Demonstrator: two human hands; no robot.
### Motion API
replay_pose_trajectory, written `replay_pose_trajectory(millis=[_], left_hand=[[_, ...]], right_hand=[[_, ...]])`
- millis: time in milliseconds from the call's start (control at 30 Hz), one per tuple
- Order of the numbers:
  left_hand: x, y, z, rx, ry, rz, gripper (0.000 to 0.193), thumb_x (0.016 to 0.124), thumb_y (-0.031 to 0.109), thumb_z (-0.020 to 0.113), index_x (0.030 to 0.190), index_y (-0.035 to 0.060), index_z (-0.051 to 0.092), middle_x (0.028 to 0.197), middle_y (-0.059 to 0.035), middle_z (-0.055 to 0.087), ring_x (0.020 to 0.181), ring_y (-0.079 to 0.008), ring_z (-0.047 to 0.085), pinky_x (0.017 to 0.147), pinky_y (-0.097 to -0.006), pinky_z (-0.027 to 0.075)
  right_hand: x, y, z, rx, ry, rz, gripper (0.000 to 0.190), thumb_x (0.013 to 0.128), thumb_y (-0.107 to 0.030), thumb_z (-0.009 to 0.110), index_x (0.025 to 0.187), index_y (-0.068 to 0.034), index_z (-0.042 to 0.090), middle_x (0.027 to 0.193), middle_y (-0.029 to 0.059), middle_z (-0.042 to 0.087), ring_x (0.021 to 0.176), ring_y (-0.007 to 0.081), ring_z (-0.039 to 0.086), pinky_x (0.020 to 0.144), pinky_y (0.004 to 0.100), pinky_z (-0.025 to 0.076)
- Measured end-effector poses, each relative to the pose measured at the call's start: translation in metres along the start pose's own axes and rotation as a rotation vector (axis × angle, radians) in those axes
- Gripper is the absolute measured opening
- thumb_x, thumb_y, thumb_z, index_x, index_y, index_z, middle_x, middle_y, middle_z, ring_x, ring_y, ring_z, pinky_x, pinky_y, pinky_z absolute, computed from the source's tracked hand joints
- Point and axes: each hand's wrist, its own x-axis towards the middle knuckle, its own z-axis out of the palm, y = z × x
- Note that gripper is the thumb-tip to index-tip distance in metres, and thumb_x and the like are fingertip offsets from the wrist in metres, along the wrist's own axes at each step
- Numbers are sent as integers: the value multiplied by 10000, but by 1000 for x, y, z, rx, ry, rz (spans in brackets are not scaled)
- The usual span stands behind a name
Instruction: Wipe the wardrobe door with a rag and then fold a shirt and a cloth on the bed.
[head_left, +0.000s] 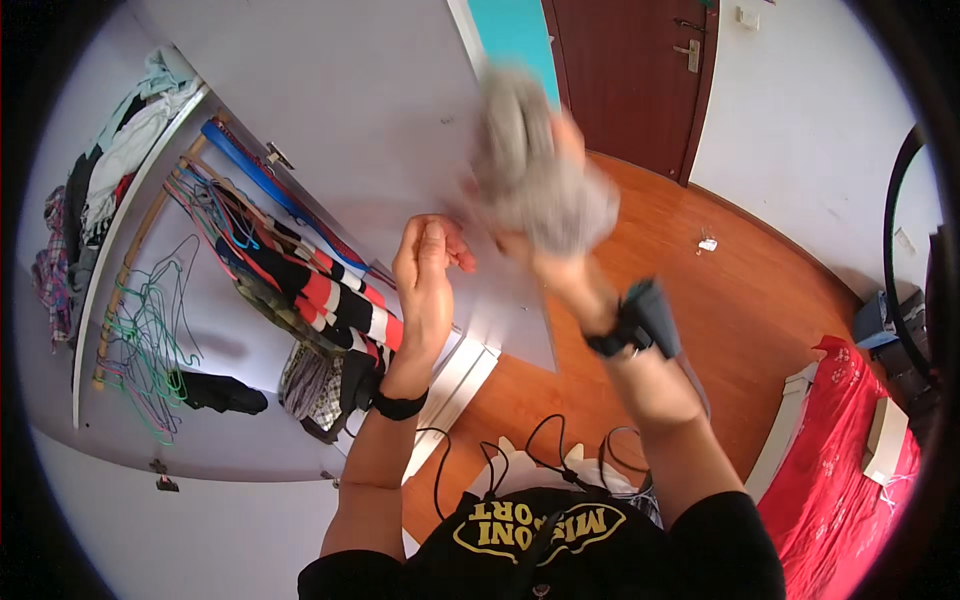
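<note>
My right hand (553, 264) is raised in front of the open wardrobe door and grips a bundle of grey-beige cloth (566, 202). Motion blurs the cloth, and it hides most of the fingers; whether it is a garment I cannot tell. To its left, my left hand (426, 281) is held up with the fingers loosely curled and nothing in it. Behind that hand, a striped red, black and white garment (341, 304) hangs in the wardrobe. Both wrists wear black bands, and the right one carries a dark device (651, 315).
Wire hangers (154, 330) hang from a wooden rod (139, 255). Folded clothes (124, 165) lie on the shelf above. The wardrobe door (352, 90) stands open. A black cable (442, 465) loops near my body. Red fabric (817, 457) lies at right, and a brown door (626, 82) is beyond.
</note>
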Motion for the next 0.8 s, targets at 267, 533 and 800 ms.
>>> replay_pose_trajectory(millis=[267, 533, 800], left_hand=[[-11, -26, 6, 70, -114, -171, 197, 930, 207, 451, 929, 19, 509, 763, -46, 521, 652, -127, 524, 587, -264, 441], [-41, -23, -20, 35, -399, -292, 150, 890, 130, 530, 995, 24, 535, 830, -30, 564, 776, -124, 562, 706, -234, 457], [-101, -22, -27, -296, -324, -312, 502, 742, 188, 679, 1166, 21, 470, 1101, -50, 534, 1026, -148, 522, 884, -289, 439]], right_hand=[[-211, 43, -40, -348, -608, 514, 370, 809, -230, 595, 1115, -50, 490, 950, 125, 565, 816, 291, 570, 705, 355, 491], [-154, -39, -92, 19, -410, 721, 502, 650, -89, 697, 1104, -34, 490, 1065, 117, 516, 892, 274, 548, 798, 355, 458], [-75, -99, -40, -38, -684, 277, 787, 638, -147, 726, 1311, -21, 339, 1207, 207, 402, 1117, 370, 399, 878, 412, 423]])
